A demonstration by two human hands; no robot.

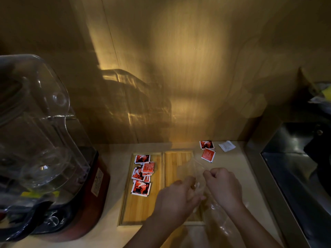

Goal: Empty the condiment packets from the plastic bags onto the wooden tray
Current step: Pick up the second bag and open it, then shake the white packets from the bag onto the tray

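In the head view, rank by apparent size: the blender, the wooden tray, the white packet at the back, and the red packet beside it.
1. blender, though nearness inflates it
2. wooden tray
3. white packet and red packet: too alike to rank

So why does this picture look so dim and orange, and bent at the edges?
Head view: one warm light pools on the wooden wall, leaving the corners dark; the wide lens curves the blender jar; the clear plastic bag between both hands is faint and hard to make out.

blender (44, 149) crowding tray's (143, 210) left, bare counter (231, 160) right
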